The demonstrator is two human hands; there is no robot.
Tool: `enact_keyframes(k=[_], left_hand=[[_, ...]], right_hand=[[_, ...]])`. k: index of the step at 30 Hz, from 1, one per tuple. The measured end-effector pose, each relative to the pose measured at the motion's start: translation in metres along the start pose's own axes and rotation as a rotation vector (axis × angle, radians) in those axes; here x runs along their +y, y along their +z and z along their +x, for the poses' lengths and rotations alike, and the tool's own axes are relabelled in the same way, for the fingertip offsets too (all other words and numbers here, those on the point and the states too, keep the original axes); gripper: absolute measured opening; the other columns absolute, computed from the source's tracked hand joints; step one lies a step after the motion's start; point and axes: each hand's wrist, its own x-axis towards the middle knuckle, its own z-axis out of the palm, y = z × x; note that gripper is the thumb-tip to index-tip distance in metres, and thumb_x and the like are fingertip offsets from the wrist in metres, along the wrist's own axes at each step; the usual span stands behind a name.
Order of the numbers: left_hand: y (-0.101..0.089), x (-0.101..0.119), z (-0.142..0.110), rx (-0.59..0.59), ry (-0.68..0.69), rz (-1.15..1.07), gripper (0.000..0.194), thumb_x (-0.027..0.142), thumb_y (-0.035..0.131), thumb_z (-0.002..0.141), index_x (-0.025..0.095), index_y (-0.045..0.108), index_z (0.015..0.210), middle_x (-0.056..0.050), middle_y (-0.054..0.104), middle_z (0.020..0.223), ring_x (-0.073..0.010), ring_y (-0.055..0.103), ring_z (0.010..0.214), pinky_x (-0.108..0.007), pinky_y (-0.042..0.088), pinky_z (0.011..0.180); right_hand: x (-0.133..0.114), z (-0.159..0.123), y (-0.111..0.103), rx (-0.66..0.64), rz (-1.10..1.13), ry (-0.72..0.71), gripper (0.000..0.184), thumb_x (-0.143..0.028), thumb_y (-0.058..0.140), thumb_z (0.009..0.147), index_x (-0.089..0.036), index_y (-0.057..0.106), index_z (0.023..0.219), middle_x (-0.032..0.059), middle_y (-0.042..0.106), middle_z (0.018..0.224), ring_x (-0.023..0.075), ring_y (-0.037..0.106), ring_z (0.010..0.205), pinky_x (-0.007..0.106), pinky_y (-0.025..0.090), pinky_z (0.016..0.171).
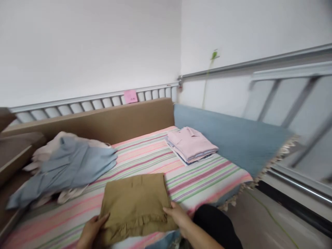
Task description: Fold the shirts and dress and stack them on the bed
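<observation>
A folded olive-brown garment [135, 204] with a ruffled hem lies on the striped sheet [202, 176] near the bed's front edge. My left hand [91, 230] grips its near left corner, fingers curled under the fabric. Gripping the near right edge of the garment is my right hand [178, 216], thumb on top. A neat stack of folded clothes with a pink shirt [191, 144] on top sits further back to the right. A loose heap of grey-blue and cream clothes [64, 166] lies at the left.
A brown padded board [109, 121] runs along the back of the bed, and a blue cloth [233, 138] covers the right side. Metal rails [285, 103] line the walls. The floor [259, 224] lies at the lower right.
</observation>
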Motion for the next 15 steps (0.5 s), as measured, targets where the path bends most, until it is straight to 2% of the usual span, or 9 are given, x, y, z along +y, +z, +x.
enact_keyframes(k=[2, 5, 8, 10, 13, 15], left_hand=[[0.003, -0.013, -0.011, 0.033, -0.069, -0.125, 0.051, 0.061, 0.066, 0.052, 0.014, 0.064, 0.07, -0.01, 0.069, 0.07, -0.0307, 0.065, 0.08, -0.036, 0.052, 0.071], [0.009, -0.027, -0.033, 0.042, -0.238, -0.529, 0.056, 0.057, 0.067, 0.06, 0.014, 0.061, 0.096, -0.01, 0.07, 0.091, -0.0253, 0.065, 0.082, -0.035, 0.054, 0.068], [0.013, -0.025, -0.048, 0.039, -0.366, -0.746, 0.057, 0.052, 0.065, 0.067, 0.016, 0.054, 0.109, -0.009, 0.069, 0.093, -0.0229, 0.067, 0.075, -0.034, 0.055, 0.063], [0.01, -0.016, -0.047, -0.003, -0.383, -0.761, 0.052, 0.049, 0.065, 0.069, 0.014, 0.057, 0.105, -0.01, 0.07, 0.087, -0.0241, 0.067, 0.073, -0.034, 0.055, 0.061], [0.005, 0.0, -0.034, -0.193, -0.344, -0.751, 0.045, 0.045, 0.069, 0.064, 0.009, 0.063, 0.091, -0.014, 0.071, 0.08, -0.0281, 0.068, 0.077, -0.036, 0.056, 0.07], [0.004, 0.008, -0.023, -0.286, -0.307, -0.673, 0.043, 0.044, 0.074, 0.057, 0.01, 0.065, 0.083, -0.014, 0.071, 0.078, -0.0308, 0.068, 0.081, -0.038, 0.056, 0.077]], right_hand=[[-0.012, -0.006, -0.002, -0.068, 0.037, 0.07, 0.048, -0.034, 0.072, 0.051, -0.015, 0.063, 0.094, 0.0105, 0.072, 0.092, 0.0298, 0.064, 0.095, 0.042, 0.049, 0.083], [-0.033, -0.007, -0.003, -0.123, 0.064, 0.142, 0.044, -0.04, 0.071, 0.058, -0.016, 0.063, 0.094, 0.0115, 0.072, 0.09, 0.0293, 0.066, 0.091, 0.043, 0.05, 0.081], [-0.045, 0.001, -0.001, -0.15, 0.059, 0.154, 0.042, -0.044, 0.068, 0.064, -0.015, 0.063, 0.094, 0.0123, 0.071, 0.092, 0.0276, 0.066, 0.091, 0.041, 0.05, 0.082], [-0.048, 0.009, 0.003, -0.139, 0.032, 0.138, 0.043, -0.044, 0.068, 0.064, -0.015, 0.062, 0.095, 0.0129, 0.071, 0.095, 0.0268, 0.066, 0.092, 0.04, 0.05, 0.083], [-0.045, 0.02, 0.01, -0.07, -0.039, 0.074, 0.042, -0.038, 0.07, 0.06, -0.015, 0.061, 0.094, 0.0121, 0.071, 0.095, 0.0263, 0.066, 0.09, 0.039, 0.05, 0.081], [-0.043, 0.024, 0.014, -0.042, -0.069, 0.012, 0.041, -0.033, 0.069, 0.057, -0.016, 0.06, 0.093, 0.0102, 0.071, 0.092, 0.026, 0.066, 0.088, 0.039, 0.05, 0.08]])
